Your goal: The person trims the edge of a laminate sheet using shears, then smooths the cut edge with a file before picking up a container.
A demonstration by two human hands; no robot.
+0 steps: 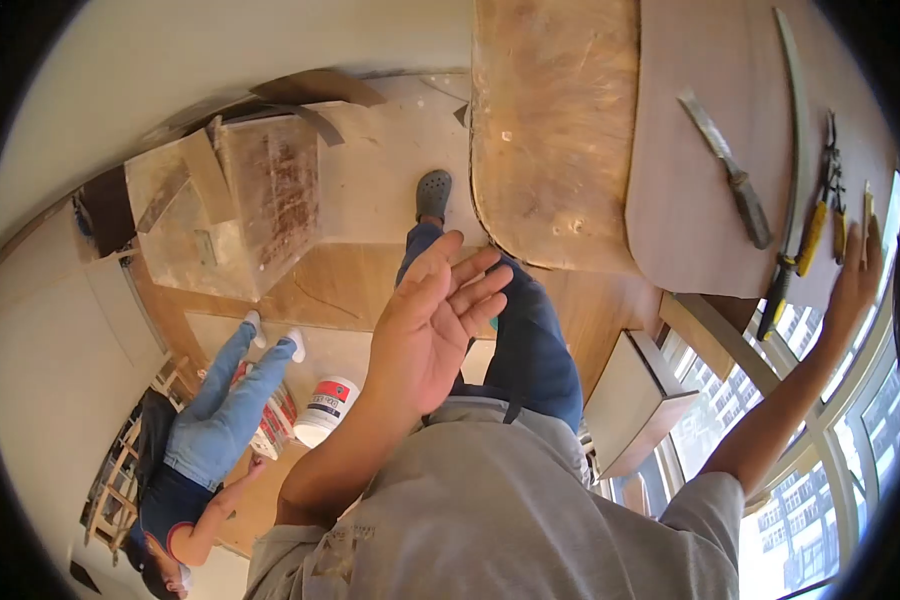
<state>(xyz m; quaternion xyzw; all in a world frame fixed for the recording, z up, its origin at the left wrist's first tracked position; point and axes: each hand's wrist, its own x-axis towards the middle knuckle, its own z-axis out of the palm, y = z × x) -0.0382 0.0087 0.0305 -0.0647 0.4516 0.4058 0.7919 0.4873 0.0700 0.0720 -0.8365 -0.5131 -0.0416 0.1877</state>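
Holds left hand (pixel 450 320) palm up at centre, with grip spread. Reaches with right hand (pixel 856 270) to slim tool (pixel 868 205) at right edge of desk (pixel 690 210); cannot tell whether pinching or merely touching. Shows saw (pixel 799 150), pliers (pixel 823 205) and chisel (pixel 727 170) nearby, upper right, plus person (pixel 205 440) and bucket (pixel 325 408) lower left.

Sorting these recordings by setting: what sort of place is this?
Probably a room under renovation: hand tools lie on a wood-toned surface, loose strips rest on a battered box, and a bucket stands nearby.
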